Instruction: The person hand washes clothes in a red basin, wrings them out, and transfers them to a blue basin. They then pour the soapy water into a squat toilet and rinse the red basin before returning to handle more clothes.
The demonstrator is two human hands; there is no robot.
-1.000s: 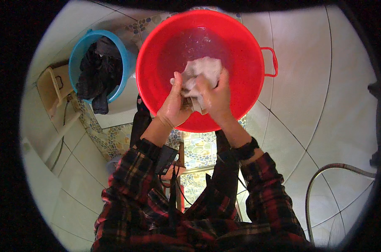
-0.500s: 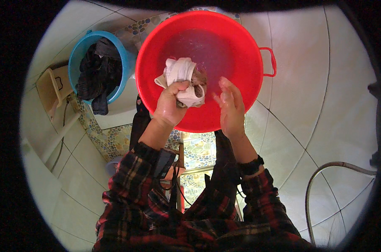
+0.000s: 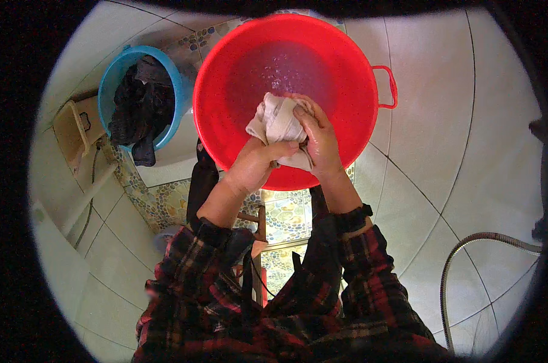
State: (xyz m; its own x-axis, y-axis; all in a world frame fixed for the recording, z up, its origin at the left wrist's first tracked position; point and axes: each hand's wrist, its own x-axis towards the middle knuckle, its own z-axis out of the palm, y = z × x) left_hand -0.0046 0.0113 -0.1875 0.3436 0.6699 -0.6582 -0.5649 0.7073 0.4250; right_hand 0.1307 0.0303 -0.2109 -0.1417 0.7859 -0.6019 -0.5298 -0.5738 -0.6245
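A wet, bunched-up white cloth (image 3: 281,123) is held between my two hands over the near part of a large red basin (image 3: 219,124). My left hand (image 3: 256,163) grips it from the lower left, its thumb lying across the near side. On the right, my right hand (image 3: 320,142) is closed around the other side, thumb pressed on top. The fingertips of both hands are mostly hidden behind the cloth. Bubbly, cloudy water (image 3: 274,72) stands in the basin beyond the cloth.
A light blue bucket (image 3: 181,91) with dark clothes (image 3: 142,100) hanging over its rim stands left of the basin. Beside it is a beige plastic holder (image 3: 71,133). A metal shower hose (image 3: 446,290) curves at the lower right. Tiled walls surround the spot.
My right hand, open and apart from the cloth before, has closed on it. The cloth and my left hand have shifted slightly right and nearer. Bubbles now show on the water.
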